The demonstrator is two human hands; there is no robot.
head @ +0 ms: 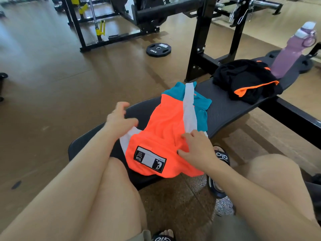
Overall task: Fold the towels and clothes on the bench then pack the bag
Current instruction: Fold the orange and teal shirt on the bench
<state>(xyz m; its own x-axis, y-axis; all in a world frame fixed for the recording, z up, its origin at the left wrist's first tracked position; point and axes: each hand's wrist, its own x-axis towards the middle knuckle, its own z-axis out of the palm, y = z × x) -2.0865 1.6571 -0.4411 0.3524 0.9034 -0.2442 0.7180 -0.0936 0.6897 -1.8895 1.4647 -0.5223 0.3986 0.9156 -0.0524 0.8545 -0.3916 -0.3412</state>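
Orange shorts (161, 129) are laid on bench (225, 108). Pressed by right hand (196, 150) at 4 o'clock, fingers spread. Left hand (119, 119) at 9 o'clock, fingers loosely spread, w/ nothing pinched.

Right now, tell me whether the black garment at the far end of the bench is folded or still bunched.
Bunched. The black garment lies in a rumpled heap on the bench, orange lining spilling out, no flat edges.
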